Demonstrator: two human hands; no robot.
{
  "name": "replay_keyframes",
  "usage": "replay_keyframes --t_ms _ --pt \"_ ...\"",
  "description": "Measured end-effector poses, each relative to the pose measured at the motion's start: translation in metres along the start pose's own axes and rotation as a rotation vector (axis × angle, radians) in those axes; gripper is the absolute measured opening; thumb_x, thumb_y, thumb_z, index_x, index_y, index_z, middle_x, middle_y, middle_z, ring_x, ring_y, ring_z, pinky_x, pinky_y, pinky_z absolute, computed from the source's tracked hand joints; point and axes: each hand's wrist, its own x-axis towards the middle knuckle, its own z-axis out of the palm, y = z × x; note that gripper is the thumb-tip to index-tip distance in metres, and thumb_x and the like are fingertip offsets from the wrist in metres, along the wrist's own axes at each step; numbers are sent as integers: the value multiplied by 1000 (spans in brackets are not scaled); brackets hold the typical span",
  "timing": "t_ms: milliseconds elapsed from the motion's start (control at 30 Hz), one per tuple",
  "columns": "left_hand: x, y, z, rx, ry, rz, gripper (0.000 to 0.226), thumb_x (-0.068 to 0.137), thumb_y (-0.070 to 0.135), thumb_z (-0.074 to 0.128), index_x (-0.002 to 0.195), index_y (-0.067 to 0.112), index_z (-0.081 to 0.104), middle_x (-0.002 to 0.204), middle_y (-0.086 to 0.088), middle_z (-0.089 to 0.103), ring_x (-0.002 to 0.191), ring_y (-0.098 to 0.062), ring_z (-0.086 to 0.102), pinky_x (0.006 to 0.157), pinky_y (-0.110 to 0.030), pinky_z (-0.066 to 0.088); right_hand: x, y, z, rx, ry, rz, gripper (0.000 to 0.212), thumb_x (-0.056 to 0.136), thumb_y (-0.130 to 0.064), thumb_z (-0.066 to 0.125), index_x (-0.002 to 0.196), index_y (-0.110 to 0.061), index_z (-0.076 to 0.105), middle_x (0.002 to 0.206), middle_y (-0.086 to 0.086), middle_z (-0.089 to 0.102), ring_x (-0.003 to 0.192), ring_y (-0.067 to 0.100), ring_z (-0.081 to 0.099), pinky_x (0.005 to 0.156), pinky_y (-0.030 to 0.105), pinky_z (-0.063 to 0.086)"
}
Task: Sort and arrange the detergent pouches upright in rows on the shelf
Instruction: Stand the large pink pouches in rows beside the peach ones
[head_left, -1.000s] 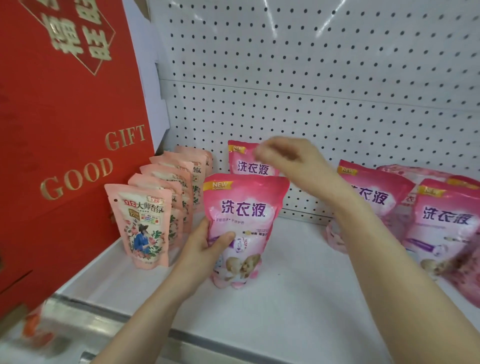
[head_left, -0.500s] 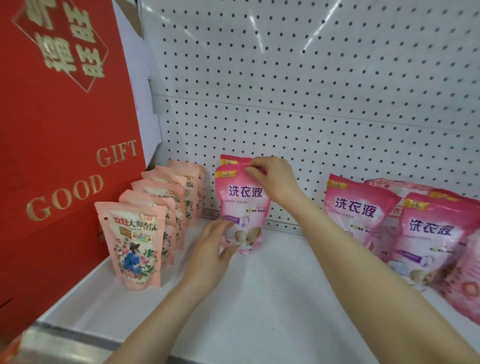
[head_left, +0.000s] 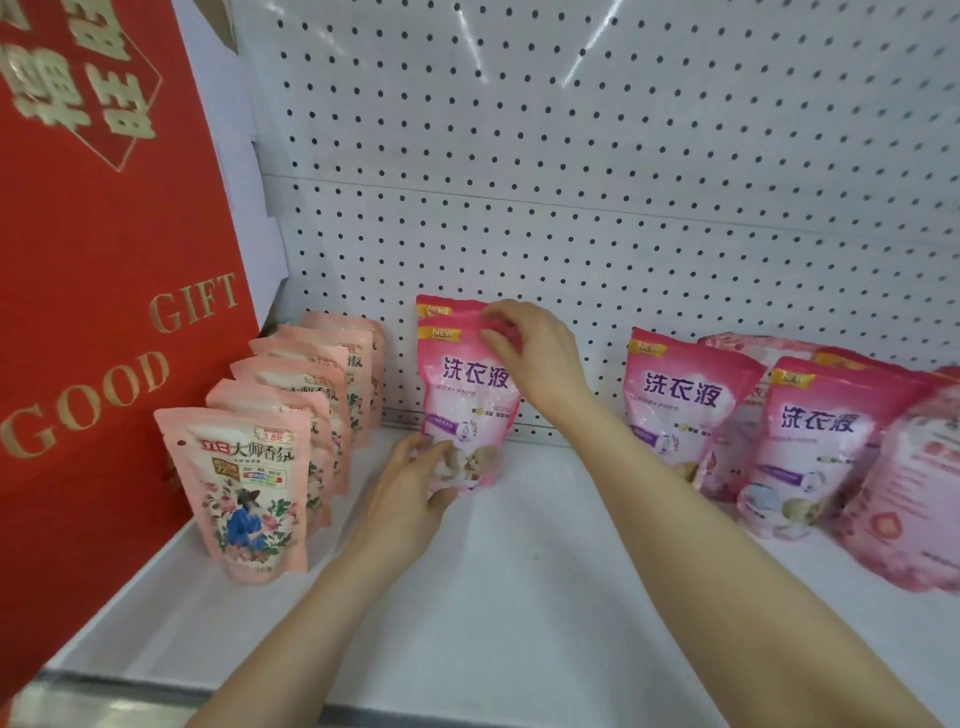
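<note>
Pouch (head_left: 470, 402) between left hand (head_left: 413, 486) and right hand (head_left: 532, 356)

Bare left hand (head_left: 410, 488), slim fingers. Bare right hand (head_left: 535, 358) likewise. Both forearms (head_left: 691, 525) bare along whole visible length. Nail detail too blurred to tell.

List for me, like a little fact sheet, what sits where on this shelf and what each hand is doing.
Held item: pink pouch, upright on the shelf, just in front of a second pink pouch
Left hand: grips its base
Right hand: pinches its top edge
Left row: peach pouches, upright, one behind another
Right side: more pink pouches, leaning and overlapping
Far left: red gift box
</note>
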Motion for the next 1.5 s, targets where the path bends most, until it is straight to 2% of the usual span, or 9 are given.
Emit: replay_keyframes --t_ms 200,500,800,867,933,1033,1267,1400,1500 --pt "-7 5 6 -3 -54 34 46 90 23 63 134 21 53 133 -4 46 112 -24 55 97 -34 45 -83 21 -46 -108 134 44 45 94 -18 61 138 -18 51 128 4 59 115 21 56 93 34 46" --pt "12 89 72 -261 -292 107 50 88 20 66 136 15 50 127 -2 56 105 -16 58 89 -26 44 -189 106 -163 -333 269 417 50 96 -4 51 142 -19 46 137 6 57 121 26 54 97 43 48" --pt "86 159 138 -703 -198 -147 58 85 18 71 136 14 43 129 -2 59 115 -18 58 91 -33 49 -136 160 -233 -582 68 181 59 94 -1 52 150 -6 35 155 19 35 145 34 30 119 46 28" --pt "88 162 144 -731 -187 -168 53 84 15 72 131 13 47 123 -3 63 106 -17 62 84 -29 50 -125 168 -235 -581 16 178 53 98 -10 51 149 -7 37 150 18 44 144 33 31 118 45 28" --pt "85 162 146 -727 -150 -176 50 81 17 76 125 13 52 118 -1 65 101 -16 63 85 -30 50 -116 174 -235 -581 20 147 39 99 -21 52 136 -8 54 125 16 65 128 33 46 102 41 40" --pt "70 161 144 -706 -101 -164 45 77 19 78 117 17 57 108 4 68 94 -12 66 86 -32 52 -109 174 -234 -464 81 163 24 97 -30 57 107 -16 73 90 12 69 95 30 57 75 35 45" --pt "30 157 132 -693 -6 -183 37 71 25 83 103 16 66 93 5 73 79 -6 70 64 -19 54 -114 154 -233 -216 155 222 14 87 -39 70 91 -27 76 75 -6 70 70 14 62 66 31 49" --pt "17 157 121 -794 -49 -180 27 78 23 77 102 19 65 95 7 72 84 -9 70 74 -29 57 -136 156 -229 278 330 419 35 77 -38 80 108 -28 67 96 -11 71 90 6 67 80 30 56" --pt "12 155 113 -819 -71 -175 25 82 23 73 104 15 67 101 -2 74 86 -16 72 78 -34 57 -160 159 -216 598 256 630 39 77 -33 81 112 -25 65 110 -4 73 101 17 69 86 36 56"
